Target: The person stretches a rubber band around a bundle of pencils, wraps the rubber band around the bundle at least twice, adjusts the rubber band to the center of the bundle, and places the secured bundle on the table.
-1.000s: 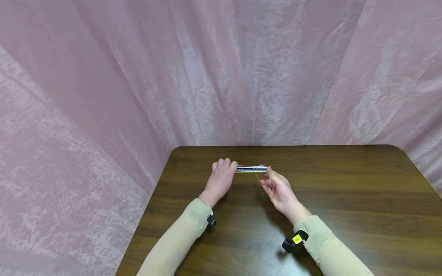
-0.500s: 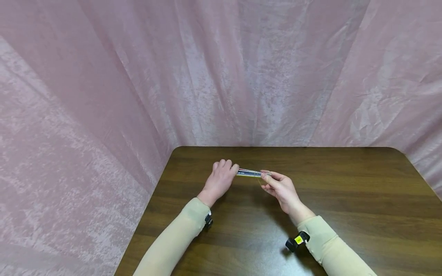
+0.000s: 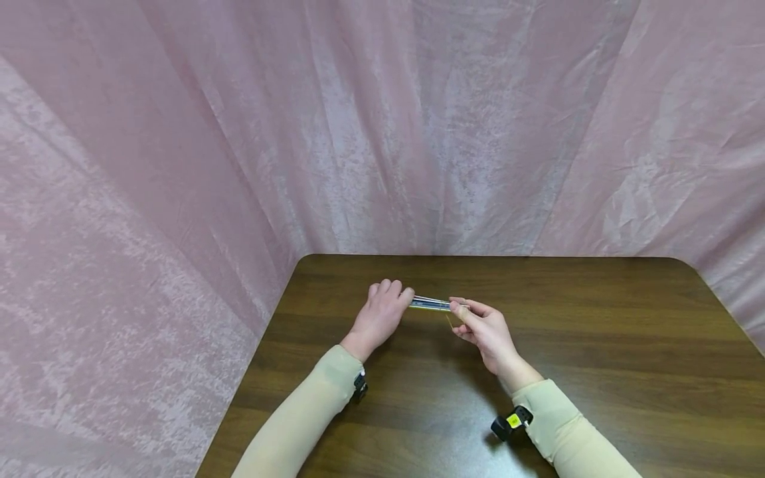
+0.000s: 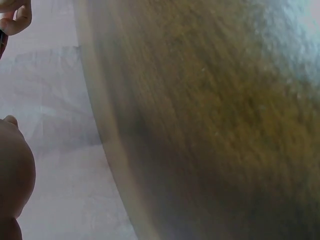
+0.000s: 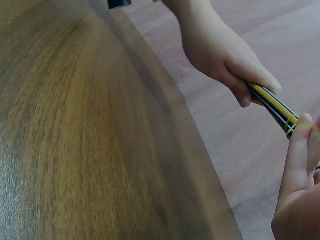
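Observation:
A bundle of thin pencils (image 3: 431,304), dark with yellow, blue and pale stripes, is held level above the table between both hands. My left hand (image 3: 380,311) grips its left end with curled fingers, palm down. At the other end, the thumb and index finger of my right hand (image 3: 487,332) pinch the pencils. A yellow rubber band (image 5: 291,125) is wrapped round the bundle near that end in the right wrist view. One strand of it stretches across to the right fingers. The pencil tips are partly hidden by the right hand.
A brown wooden table (image 3: 597,332) lies below the hands, with rounded far corners. Pink velvet curtain (image 3: 478,133) hangs behind its far edge and along the left. Each sleeve carries a black wrist camera (image 3: 512,422).
The right thumb and index finger have moved forward over the bundle's right end, covering the banded part. The right end has dipped slightly; the left hand keeps its grip almost in place.

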Demonstrator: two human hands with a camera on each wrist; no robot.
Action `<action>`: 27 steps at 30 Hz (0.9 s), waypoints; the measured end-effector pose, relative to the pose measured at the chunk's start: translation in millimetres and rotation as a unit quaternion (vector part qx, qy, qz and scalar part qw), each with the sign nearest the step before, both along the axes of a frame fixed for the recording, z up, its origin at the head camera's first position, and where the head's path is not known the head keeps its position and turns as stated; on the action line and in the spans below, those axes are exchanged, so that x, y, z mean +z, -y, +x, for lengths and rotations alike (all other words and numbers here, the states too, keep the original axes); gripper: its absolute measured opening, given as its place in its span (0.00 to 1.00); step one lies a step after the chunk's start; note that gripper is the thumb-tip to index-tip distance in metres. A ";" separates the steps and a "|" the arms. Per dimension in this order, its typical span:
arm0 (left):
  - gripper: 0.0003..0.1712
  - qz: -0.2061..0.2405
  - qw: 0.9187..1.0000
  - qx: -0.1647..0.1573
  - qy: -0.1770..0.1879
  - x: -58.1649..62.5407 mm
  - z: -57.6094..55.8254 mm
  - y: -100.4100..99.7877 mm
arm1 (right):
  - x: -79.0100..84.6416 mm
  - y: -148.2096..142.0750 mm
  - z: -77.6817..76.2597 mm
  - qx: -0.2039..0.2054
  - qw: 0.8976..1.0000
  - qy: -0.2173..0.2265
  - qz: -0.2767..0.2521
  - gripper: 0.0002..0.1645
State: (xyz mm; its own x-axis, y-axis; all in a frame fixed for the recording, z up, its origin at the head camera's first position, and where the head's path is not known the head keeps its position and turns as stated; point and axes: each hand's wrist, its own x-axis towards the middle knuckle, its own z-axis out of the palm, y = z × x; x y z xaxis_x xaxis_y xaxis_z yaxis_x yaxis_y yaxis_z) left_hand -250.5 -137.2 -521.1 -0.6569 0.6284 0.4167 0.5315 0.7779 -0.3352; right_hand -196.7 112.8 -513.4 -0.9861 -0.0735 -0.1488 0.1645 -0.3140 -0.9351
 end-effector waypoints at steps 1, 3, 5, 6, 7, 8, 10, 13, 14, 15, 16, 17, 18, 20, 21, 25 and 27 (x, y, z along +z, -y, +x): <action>0.04 -0.006 1.000 -0.002 -0.005 0.1 0.1 -1.4 | -0.2 0.5 -0.4 0.002 1.000 -0.001 0.015 0.26; 0.04 -0.018 1.000 -0.003 -0.015 0.6 0.9 -4.9 | -0.6 0.7 -1.9 0.008 0.999 -0.003 0.040 0.26; 0.04 -0.025 0.999 -0.005 -0.025 1.3 2.1 -8.8 | -0.7 0.0 -4.1 0.011 0.998 -0.008 0.056 0.24; 0.04 -0.028 0.999 -0.006 -0.029 1.4 2.8 -10.8 | -0.6 -0.8 -5.4 0.012 0.998 -0.010 0.060 0.23; 0.04 -0.030 0.999 -0.004 -0.033 1.7 3.2 -12.8 | -0.8 -2.0 -6.9 0.012 0.998 -0.013 0.065 0.23; 0.03 -0.033 0.999 -0.002 -0.036 2.1 3.8 -14.6 | -0.8 -3.6 -8.2 0.010 0.997 -0.015 0.070 0.22; 0.03 -0.038 0.999 0.002 -0.039 3.2 5.1 -17.8 | -0.7 -6.5 -10.0 0.005 0.997 -0.021 0.078 0.20; 0.02 -0.049 0.998 0.011 -0.031 6.4 6.6 -20.7 | -0.4 -12.0 -10.5 0.002 0.993 -0.042 0.106 0.20; 0.02 -0.054 0.998 0.014 -0.026 7.9 6.8 -21.2 | -0.1 -13.9 -10.0 0.004 0.990 -0.056 0.126 0.21; 0.02 -0.058 0.998 0.019 -0.020 9.9 7.0 -21.8 | -0.1 -16.3 -9.9 0.008 0.984 -0.079 0.158 0.22; 0.02 -0.060 0.998 0.022 -0.013 11.5 6.9 -22.1 | -0.6 -19.1 -9.9 0.016 0.975 -0.105 0.196 0.22; 0.02 -0.063 0.998 0.024 -0.007 13.1 6.8 -22.5 | -1.2 -21.8 -10.4 0.025 0.960 -0.137 0.244 0.23; 0.02 -0.067 0.997 0.025 0.001 14.5 6.6 -23.0 | -1.7 -24.5 -10.9 0.036 0.939 -0.170 0.298 0.23; 0.03 -0.072 0.997 0.024 0.009 16.0 6.4 -23.7 | -2.2 -29.7 -12.4 0.051 0.880 -0.238 0.408 0.21; 0.04 -0.074 0.997 0.023 0.015 16.6 6.7 -24.0 | -2.5 -32.2 -13.3 0.056 0.847 -0.269 0.456 0.20; 0.03 -0.065 0.997 0.007 0.030 17.1 7.7 -24.7 | 0.4 -40.0 -14.3 0.061 0.751 -0.341 0.562 0.16; 0.08 -0.055 0.998 0.003 0.029 17.6 7.5 -25.0 | 1.9 -43.4 -15.3 0.056 0.728 -0.360 0.580 0.16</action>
State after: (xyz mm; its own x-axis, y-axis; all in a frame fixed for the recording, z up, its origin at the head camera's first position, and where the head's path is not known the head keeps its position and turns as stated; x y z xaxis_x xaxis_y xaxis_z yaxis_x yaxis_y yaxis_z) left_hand -243.1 -112.1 -503.5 -0.6823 0.6640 0.3059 0.5476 0.7414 -0.3880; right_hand -212.0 156.2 -511.5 -0.8369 -0.3958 0.3780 -0.5356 0.7346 -0.4166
